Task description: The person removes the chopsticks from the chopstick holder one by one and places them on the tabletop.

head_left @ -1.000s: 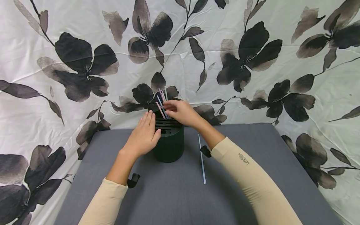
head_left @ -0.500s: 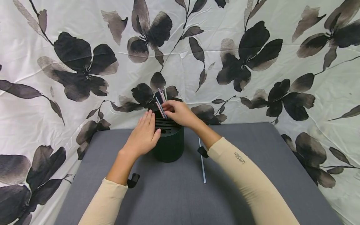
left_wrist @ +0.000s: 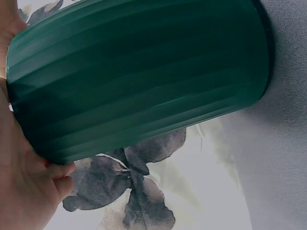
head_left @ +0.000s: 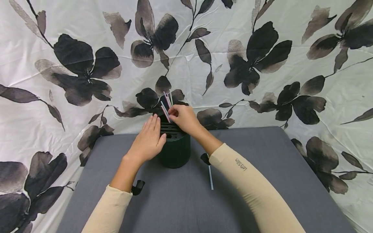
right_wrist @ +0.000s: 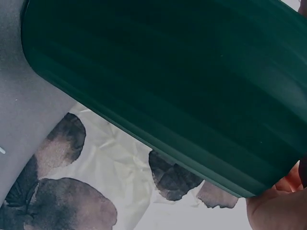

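Note:
A dark green ribbed holder (head_left: 175, 153) with a black slotted top (head_left: 172, 127) stands upright on the table. Several thin straws (head_left: 165, 111), pink, pale blue and whitish, rise from its far part. My left hand (head_left: 148, 138) lies along the holder's left rim with its fingers straight; the left wrist view shows its palm (left_wrist: 19, 191) against the upper wall. At the back right, my right hand (head_left: 185, 119) has curled fingers and thumb that pinch among the straws, seemingly on a pale blue one. Its fingertips partly hide the straws' lower ends.
A loose pale blue straw (head_left: 211, 178) lies on the grey table (head_left: 180, 200) right of the holder, partly under my right wrist. A white cloth with dark flowers (head_left: 189, 71) hangs behind the table. Black wrist straps (head_left: 138, 187) stick out by the sleeves.
My right hand has shifted slightly left, and its fingers look more curled at the straws. Its forearm swings left, covering more of the loose straw. My left hand stays put.

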{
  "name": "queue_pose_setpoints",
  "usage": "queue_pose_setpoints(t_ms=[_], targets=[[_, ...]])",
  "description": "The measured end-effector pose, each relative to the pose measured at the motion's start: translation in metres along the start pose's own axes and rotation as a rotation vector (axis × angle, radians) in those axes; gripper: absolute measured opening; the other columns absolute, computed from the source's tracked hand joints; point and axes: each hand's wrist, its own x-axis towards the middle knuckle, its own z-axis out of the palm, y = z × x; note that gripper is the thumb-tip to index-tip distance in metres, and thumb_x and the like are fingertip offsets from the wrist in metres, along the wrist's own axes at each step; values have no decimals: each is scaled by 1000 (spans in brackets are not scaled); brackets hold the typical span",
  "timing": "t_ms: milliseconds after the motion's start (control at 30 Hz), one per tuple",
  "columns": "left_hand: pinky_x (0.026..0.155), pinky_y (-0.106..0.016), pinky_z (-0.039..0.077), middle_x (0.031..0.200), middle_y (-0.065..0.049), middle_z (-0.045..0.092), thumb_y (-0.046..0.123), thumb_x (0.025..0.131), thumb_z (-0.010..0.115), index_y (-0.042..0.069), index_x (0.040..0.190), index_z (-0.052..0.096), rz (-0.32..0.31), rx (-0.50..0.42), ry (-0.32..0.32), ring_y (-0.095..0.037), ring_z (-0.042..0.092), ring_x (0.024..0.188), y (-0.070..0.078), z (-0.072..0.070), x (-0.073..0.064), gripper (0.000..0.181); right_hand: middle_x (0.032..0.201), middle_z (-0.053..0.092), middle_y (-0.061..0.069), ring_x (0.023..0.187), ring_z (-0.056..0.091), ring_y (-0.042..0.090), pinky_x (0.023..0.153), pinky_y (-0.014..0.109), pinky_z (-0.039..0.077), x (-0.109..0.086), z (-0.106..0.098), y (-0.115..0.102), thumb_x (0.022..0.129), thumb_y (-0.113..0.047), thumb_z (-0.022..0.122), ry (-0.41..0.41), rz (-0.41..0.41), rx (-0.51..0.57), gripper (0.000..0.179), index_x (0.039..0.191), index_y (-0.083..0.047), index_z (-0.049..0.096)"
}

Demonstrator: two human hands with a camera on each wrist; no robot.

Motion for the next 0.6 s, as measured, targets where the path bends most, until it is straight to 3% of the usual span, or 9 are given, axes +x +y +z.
queue_pose_setpoints(t_ms=[300,600], targets=[[130,-54,15,172,-24,10,40,109,33,-8,161,18,-5,-1,-22,-37,11,161,-2,-1,3,72,97,79,6,88,74,17,83,33,60,3,5,1,95,-15,76,48,16,-18,11,103,-8,78],[130,-54,15,171,-25,10,39,108,35,-8,161,19,1,-3,-22,-38,11,160,-5,-2,7,73,100,80,6,91,75,18,85,33,61,8,3,2,96,-18,75,43,26,-24,13,104,-9,79]])
